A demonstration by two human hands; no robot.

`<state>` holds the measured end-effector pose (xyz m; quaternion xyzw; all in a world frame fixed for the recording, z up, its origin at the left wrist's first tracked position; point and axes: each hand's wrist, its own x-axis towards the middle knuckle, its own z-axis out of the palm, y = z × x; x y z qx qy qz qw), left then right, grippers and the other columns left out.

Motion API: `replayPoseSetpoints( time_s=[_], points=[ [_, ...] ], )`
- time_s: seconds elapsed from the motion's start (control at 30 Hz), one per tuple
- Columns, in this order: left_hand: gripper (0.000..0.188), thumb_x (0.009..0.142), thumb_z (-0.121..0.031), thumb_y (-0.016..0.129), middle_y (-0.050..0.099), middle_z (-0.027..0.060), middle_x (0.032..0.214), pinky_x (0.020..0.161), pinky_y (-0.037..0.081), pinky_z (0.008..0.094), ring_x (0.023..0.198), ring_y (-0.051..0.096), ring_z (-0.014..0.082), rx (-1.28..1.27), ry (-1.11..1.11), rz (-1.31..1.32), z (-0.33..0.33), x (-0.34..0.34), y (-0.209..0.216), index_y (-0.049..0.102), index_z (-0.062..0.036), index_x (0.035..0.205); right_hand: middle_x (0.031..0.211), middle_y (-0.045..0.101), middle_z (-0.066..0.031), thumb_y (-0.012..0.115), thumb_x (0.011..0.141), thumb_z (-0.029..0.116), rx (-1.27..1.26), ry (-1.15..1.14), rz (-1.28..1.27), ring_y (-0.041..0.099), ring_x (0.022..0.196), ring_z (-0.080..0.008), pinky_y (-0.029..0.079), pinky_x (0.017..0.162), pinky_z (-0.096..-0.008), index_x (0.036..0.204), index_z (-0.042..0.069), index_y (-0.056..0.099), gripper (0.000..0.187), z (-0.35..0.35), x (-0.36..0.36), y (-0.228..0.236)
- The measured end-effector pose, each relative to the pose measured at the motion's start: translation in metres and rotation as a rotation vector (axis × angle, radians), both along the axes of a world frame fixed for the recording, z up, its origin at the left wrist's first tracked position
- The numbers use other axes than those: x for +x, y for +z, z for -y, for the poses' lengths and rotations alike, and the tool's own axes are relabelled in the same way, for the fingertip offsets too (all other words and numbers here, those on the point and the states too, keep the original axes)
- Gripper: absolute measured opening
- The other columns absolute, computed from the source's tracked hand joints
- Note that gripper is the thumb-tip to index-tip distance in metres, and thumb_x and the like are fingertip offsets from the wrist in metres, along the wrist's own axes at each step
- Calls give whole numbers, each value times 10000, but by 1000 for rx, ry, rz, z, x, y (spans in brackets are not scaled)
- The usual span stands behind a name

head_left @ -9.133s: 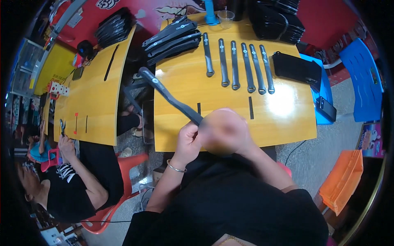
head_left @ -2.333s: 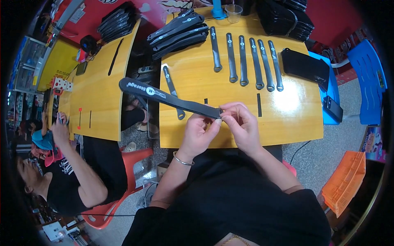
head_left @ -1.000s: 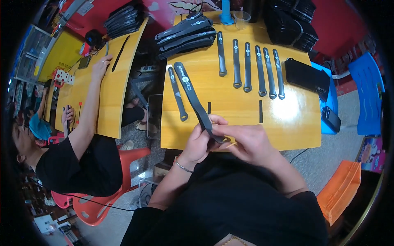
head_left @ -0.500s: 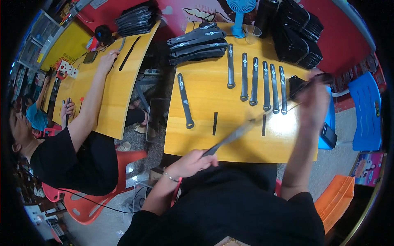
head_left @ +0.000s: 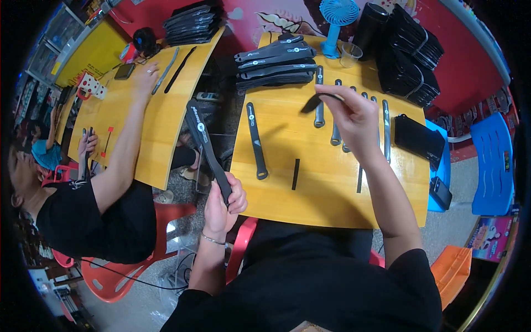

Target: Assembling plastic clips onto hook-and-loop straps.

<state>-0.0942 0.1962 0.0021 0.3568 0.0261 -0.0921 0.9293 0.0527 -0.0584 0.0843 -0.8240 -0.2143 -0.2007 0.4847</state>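
Observation:
Below the left edge of the yellow table (head_left: 332, 207), my left hand (head_left: 224, 203) is closed round a bundle of black straps (head_left: 203, 141) that points up and away, pale print facing up. Raised over the table, my right hand (head_left: 358, 124) pinches a bent black strap (head_left: 313, 103); its dark end sticks out to the left, and the rest is hidden by my fingers. Under that hand lies a row of black straps (head_left: 319, 108), partly covered. One more strap (head_left: 256, 144) lies apart at the left. Two short black strips (head_left: 296, 174) sit near the front edge.
A strap pile (head_left: 276, 63), blue fan (head_left: 337, 25), clear cup (head_left: 350, 54) and dark bottle (head_left: 369, 25) stand at the back. Banded black bundles (head_left: 406, 77) and a black pouch (head_left: 418, 141) are right. A co-worker (head_left: 94, 221) sits at the left table (head_left: 160, 116).
My left hand has moved left and swung the straps upright. My right hand has come in from the far right over the row, holding a bent strap. The view has shifted slightly.

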Motion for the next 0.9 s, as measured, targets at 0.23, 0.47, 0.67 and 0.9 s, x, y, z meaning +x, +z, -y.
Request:
replayPoseSetpoints(
  time_s=[0.23, 0.47, 0.67, 0.9],
  points=[
    [345, 1003, -417, 286, 367, 4, 697, 486, 275, 234, 554, 350, 95, -27, 68, -52, 16, 7, 2, 440, -110, 1032, 918, 696, -39, 648, 727, 62, -304, 102, 305, 673, 770, -216, 542, 645, -303, 924, 161, 703, 227, -22, 8, -73],
    [363, 1013, -397, 253, 572, 99, 858, 760, 402, 311, 741, 527, 182, 228, 215, 137, 25, 13, -9, 431, -94, 1102, 1101, 657, -55, 700, 712, 194, -704, 234, 35, 667, 830, -226, 533, 697, -317, 1034, 168, 685, 323, -22, -20, -106],
    [348, 1013, -381, 271, 621, 162, 982, 794, 447, 323, 881, 613, 242, 218, 214, 147, 35, 17, -5, 421, -85, 1117, 1236, 586, -76, 711, 738, 343, -699, 296, -88, 645, 920, -273, 519, 763, -360, 1124, 156, 650, 433, -20, -21, -100],
    [339, 1013, -364, 295, 608, 139, 981, 686, 510, 301, 865, 650, 265, 137, 164, 111, 46, 19, 4, 416, -88, 1168, 1213, 593, -86, 625, 838, 309, -532, 247, -113, 645, 890, -288, 505, 762, -355, 1132, 120, 647, 350, -16, -28, -86]
  ],
)
